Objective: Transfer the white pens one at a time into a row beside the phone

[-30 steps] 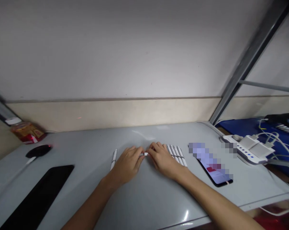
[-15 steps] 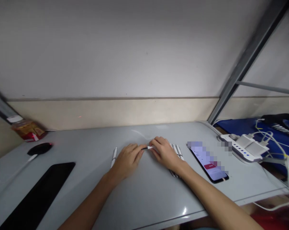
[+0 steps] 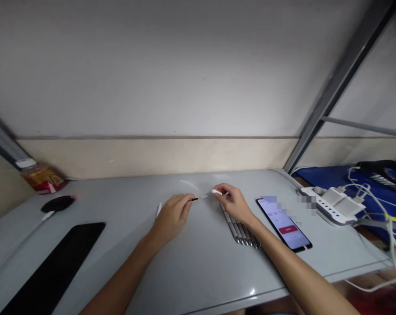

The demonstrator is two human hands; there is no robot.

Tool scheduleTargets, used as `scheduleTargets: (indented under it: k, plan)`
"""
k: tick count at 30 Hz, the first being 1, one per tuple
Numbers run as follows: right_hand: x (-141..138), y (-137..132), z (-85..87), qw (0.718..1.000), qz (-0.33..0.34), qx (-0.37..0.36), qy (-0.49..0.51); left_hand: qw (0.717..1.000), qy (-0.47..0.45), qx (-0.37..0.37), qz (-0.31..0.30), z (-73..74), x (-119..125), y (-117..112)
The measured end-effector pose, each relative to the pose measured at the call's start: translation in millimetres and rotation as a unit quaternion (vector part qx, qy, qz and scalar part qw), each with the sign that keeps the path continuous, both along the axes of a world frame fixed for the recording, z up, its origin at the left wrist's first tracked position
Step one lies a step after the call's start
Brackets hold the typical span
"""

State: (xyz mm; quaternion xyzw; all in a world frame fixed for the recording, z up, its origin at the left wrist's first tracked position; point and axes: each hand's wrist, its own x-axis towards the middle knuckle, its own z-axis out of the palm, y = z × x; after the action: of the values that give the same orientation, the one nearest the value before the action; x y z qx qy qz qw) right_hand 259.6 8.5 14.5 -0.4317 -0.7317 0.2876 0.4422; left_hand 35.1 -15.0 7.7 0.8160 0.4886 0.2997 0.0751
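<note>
Between thumb and fingers, my left hand [image 3: 172,215] pinches a thin pen refill [image 3: 196,199], dark with a yellow band and a pale end pointing right. My right hand [image 3: 234,204] is closed on a white pen barrel [image 3: 217,191], whose near end faces the refill across a small gap. Most of that barrel is hidden in the fingers. Under and beside my right wrist lie several grey pens [image 3: 239,232] in a row, their silver tips toward me. A white pen [image 3: 158,209] shows partly behind my left hand.
A lit phone [image 3: 285,225] lies right of the pens, with a white power strip [image 3: 329,205] and cables beyond it. On the left are a black slab [image 3: 57,267], a black mouse-like puck [image 3: 57,203] with a cable, and a bottle [image 3: 42,177]. A wall stands behind the desk.
My hands have moved apart, and the refill has separated from the white barrel. My right hand has shifted right and turned, showing more of the grey pens.
</note>
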Motion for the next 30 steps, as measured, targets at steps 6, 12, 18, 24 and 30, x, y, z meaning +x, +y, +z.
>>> scheduleTargets:
  k: [6,12,18,24,30]
  plan:
    - [-2.2,-5.0,-5.5,0.978,0.032,0.149,-0.145,0.999,0.034,0.002,-0.018,0.4,1.7,-1.2]
    - [-11.1,-11.0,-11.3,0.963,0.047,0.176,-0.197,0.999,0.03,-0.014,-0.036,-2.0,8.9,-5.6]
    - [-17.8,-14.0,-13.4,0.948,0.06,0.205,-0.235,0.998,0.001,-0.037,-0.044,-6.7,16.4,-9.6]
    - [-15.5,-14.9,-13.0,0.951,0.076,0.202,-0.221,0.997,0.003,-0.001,-0.071,-9.0,15.6,-5.8]
    - [-16.8,-13.6,-17.7,0.957,0.081,0.154,-0.232,0.995,0.027,0.057,-0.075,-2.0,18.6,-10.8]
